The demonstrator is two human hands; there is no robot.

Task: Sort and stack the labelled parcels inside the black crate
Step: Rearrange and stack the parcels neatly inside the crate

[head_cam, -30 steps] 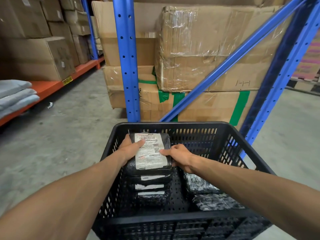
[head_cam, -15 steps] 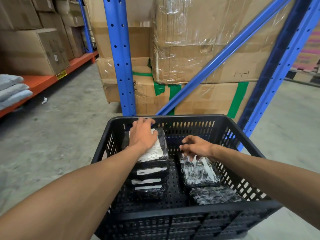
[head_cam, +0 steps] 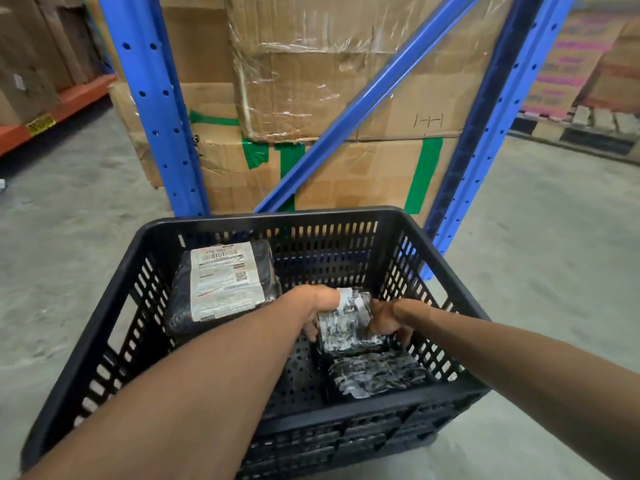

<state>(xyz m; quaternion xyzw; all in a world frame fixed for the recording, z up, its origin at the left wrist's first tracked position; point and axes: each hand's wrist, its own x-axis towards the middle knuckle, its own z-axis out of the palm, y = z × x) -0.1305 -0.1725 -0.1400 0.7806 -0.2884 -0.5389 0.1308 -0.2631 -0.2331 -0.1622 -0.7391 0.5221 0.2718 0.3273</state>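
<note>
The black slatted crate stands on the floor below me. On its left side a stack of black parcels is topped by one with a white shipping label facing up. On the right side lies a shiny black wrapped parcel, held from both sides: my left hand grips its left edge and my right hand its right edge. Another shiny black parcel lies nearer me on the crate's floor. My left forearm hides the lower parcels of the left stack.
A blue rack upright and a diagonal brace rise right behind the crate, with taped cardboard boxes stacked behind them. An orange shelf beam runs at the far left. Grey concrete floor surrounds the crate.
My left hand left the labelled parcel on the left stack and crossed to the right side. Both hands now grip the shiny parcel there. The view has tilted down and closer.
</note>
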